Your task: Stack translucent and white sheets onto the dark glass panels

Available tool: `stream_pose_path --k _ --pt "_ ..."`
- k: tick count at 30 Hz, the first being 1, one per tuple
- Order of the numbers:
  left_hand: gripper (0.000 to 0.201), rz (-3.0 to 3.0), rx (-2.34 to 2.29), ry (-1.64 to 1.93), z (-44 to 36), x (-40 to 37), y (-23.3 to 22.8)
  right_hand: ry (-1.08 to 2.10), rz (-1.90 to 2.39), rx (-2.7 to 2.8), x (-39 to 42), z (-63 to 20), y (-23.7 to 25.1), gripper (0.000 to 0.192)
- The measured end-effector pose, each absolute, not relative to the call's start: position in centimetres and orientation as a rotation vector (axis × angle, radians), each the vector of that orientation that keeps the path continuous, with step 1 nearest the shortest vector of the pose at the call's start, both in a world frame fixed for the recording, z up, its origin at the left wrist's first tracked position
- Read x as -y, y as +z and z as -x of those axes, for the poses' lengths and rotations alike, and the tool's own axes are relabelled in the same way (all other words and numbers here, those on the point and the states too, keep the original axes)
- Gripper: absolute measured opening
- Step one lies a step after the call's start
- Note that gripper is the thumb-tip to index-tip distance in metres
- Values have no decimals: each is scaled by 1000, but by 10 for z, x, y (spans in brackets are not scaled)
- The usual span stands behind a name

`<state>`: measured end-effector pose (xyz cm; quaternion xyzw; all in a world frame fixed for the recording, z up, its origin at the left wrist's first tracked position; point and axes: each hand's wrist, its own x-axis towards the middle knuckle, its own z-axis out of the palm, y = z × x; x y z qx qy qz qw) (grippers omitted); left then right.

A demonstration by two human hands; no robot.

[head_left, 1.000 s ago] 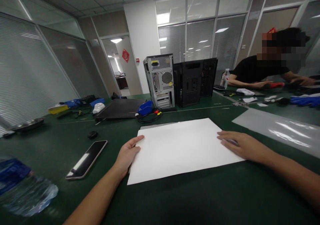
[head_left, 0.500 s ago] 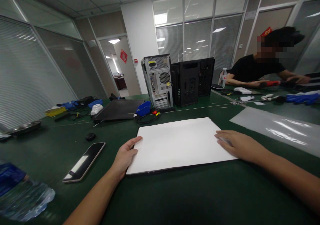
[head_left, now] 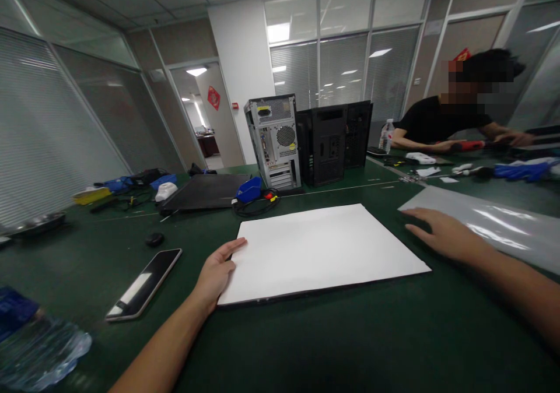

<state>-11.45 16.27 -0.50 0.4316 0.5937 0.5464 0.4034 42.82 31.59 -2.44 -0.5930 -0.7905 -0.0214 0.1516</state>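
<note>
Here my left hand (head_left: 217, 270) lies flat and open-fingered against the near left edge of the white board (head_left: 321, 250), touching it but gripping nothing. My right hand (head_left: 441, 234) is off the board, spread open and palm down on the green table (head_left: 332, 346), just beside the board's right edge and touching the near corner of a clear plastic sheet (head_left: 494, 224). The board sits square on the table between my hands, so laying it down looks done; I judge the sheet is untouched work, not lifted yet. Left of my left hand lies a phone (head_left: 144, 285). Far beyond my right hand another person (head_left: 441, 126) works at their own things.
</note>
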Motion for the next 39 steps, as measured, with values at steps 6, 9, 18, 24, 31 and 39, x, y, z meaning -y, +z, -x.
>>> stream_pose_path --k 6,9,18,24,31,39 --pt "66 -1071 -1506 1376 114 -161 -5 -34 2063 2034 -337 -490 -36 66" --pt "65 -1066 -1496 1377 115 -161 -6 -23 2061 2054 -334 -482 -37 58" --pt "64 -1046 -1487 1367 115 -160 -5 -198 1959 2096 -306 -422 -20 59" --pt "63 -1038 -1470 1373 115 -161 -6 -214 1711 2152 -276 -368 -4 61" --pt "65 -1049 -1478 1368 114 -163 -6 308 1156 2595 -242 -324 -2 55" --pt "63 -1080 -1502 1368 115 -163 -6 29 1533 2307 -270 -360 -4 58"
